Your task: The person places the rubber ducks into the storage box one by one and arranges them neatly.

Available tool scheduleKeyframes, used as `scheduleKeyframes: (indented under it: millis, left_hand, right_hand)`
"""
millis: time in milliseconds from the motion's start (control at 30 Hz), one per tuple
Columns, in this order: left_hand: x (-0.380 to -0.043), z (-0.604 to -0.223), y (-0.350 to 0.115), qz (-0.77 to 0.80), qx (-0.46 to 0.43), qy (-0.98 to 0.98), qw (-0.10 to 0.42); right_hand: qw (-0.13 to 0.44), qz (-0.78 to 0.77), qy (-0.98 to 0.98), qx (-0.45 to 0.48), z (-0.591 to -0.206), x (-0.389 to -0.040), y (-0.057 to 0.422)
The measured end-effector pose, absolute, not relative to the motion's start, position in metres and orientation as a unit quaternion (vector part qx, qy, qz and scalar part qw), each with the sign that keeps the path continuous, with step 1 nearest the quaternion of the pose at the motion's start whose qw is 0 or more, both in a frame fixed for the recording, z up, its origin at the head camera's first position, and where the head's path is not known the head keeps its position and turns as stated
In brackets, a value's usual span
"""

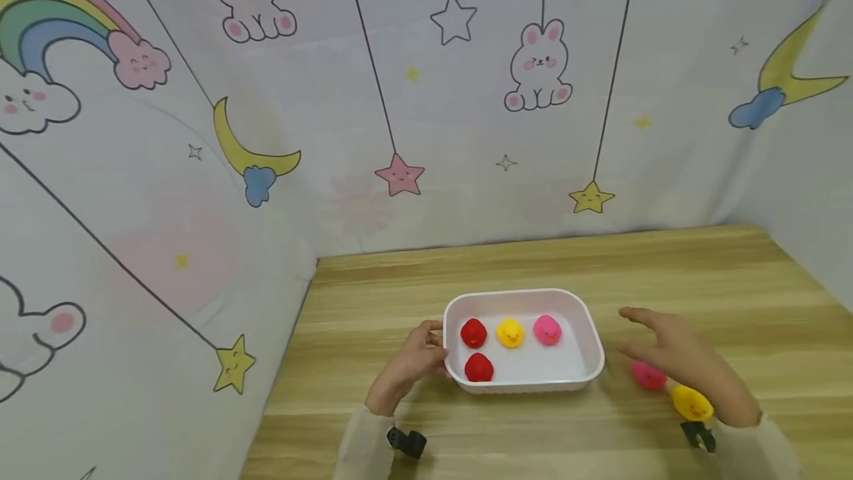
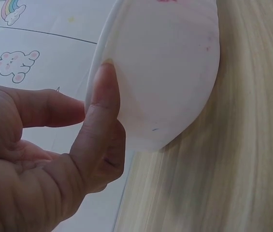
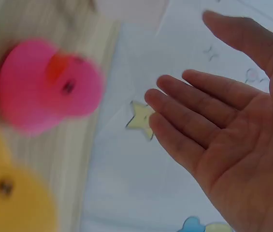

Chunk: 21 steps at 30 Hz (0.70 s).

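Note:
A white plastic tray [image 1: 533, 372] stands on the table, with two red rubber ducks [image 1: 474, 333], a yellow duck [image 1: 510, 334] and a pink duck [image 1: 548, 330] inside. My left hand [image 1: 415, 355] holds the tray's left end; the left wrist view shows thumb and fingers pinching near its rim [image 2: 96, 53]. To the right of the tray, my right hand [image 1: 680, 350] hovers with fingers extended and nothing in it. Below that hand, another pink duck [image 3: 44, 87] and another yellow duck [image 3: 22, 193] sit on the table, partly hidden by the hand in the head view.
The wood-grain table [image 1: 373, 287] meets a white fabric backdrop [image 1: 466, 139] printed with rabbits, stars and moons at the back and sides. A black wrist mount [image 1: 406, 442] is on the left sleeve, and another [image 1: 698, 436] is at the right one.

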State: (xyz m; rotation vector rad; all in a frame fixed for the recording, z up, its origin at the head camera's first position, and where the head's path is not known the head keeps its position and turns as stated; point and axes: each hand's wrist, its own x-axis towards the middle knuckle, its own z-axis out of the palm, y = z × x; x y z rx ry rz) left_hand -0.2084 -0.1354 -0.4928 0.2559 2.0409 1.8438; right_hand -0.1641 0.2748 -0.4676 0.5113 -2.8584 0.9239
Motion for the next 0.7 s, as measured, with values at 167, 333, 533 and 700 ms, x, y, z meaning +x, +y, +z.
scheduleKeyframes:
  millis: [167, 333, 533, 700]
  left_hand:
    - [-0.209, -0.491, -0.135, 0.656, 0.086, 0.725, 0.194]
    - [-0.209, -0.49, -0.135, 0.658, 0.083, 0.723, 0.194]
    - [-0.209, -0.491, -0.135, 0.661, 0.084, 0.72, 0.193]
    - [-0.209, -0.491, -0.135, 0.66, 0.085, 0.72, 0.194]
  right_hand:
    - [0.001, 0.272, -0.952, 0.139, -0.482, -0.164, 0.299]
    - [-0.018, 0.252, -0.956, 0.147, -0.495, -0.162, 0.308]
    - [-0.015, 0.264, -0.951, 0.159, -0.5, -0.159, 0.311]
    - [-0.013, 0.258, -0.953, 0.156, -0.498, -0.156, 0.311]
